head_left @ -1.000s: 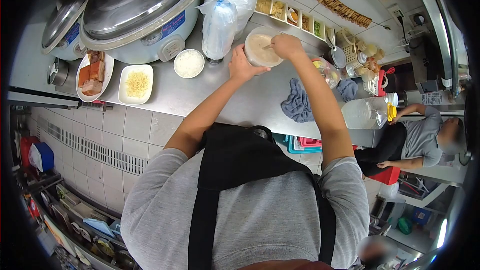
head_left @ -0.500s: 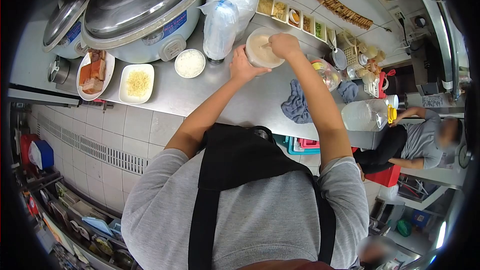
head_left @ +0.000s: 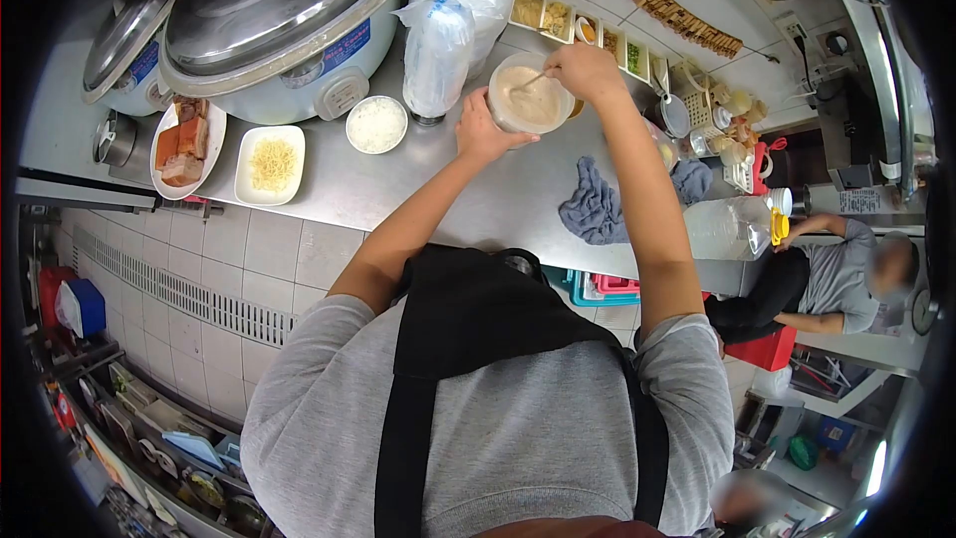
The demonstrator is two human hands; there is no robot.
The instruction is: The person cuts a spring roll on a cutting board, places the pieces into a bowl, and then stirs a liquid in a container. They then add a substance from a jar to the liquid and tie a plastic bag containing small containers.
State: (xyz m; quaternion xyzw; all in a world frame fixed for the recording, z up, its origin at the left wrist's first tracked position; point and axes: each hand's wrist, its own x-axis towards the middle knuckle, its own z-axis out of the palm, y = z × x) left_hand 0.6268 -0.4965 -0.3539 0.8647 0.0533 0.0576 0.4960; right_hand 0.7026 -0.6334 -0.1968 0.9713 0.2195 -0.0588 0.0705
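My left hand (head_left: pixel 482 130) is curled round the side of a round translucent tub (head_left: pixel 539 126) on the steel counter. Inside the tub is a thick beige liquid (head_left: pixel 528 100). A thin metal spoon handle (head_left: pixel 528 85) slants down into it, its lower end hidden in the liquid. The fingers of my right hand (head_left: pixel 590 70) are closed on the handle's upper end. Left of the tub stand a bowl of white rice (head_left: pixel 377 126), a square dish of pale yellow shreds (head_left: pixel 274 164) and an oval plate with chunks of browned meat (head_left: pixel 186 147).
Two large lidded cookers (head_left: pixel 284 15) fill the back left. Plastic-wrapped stacks (head_left: pixel 438 55) stand behind the tub. Small topping containers (head_left: pixel 558 20) line the wall. A grey cloth (head_left: pixel 596 204) and a clear jug (head_left: pixel 727 227) lie to the right. Another person (head_left: pixel 832 279) sits at the far right.
My right hand has shifted slightly up and right, and more of the spoon handle shows in the liquid. My left hand stays on the tub.
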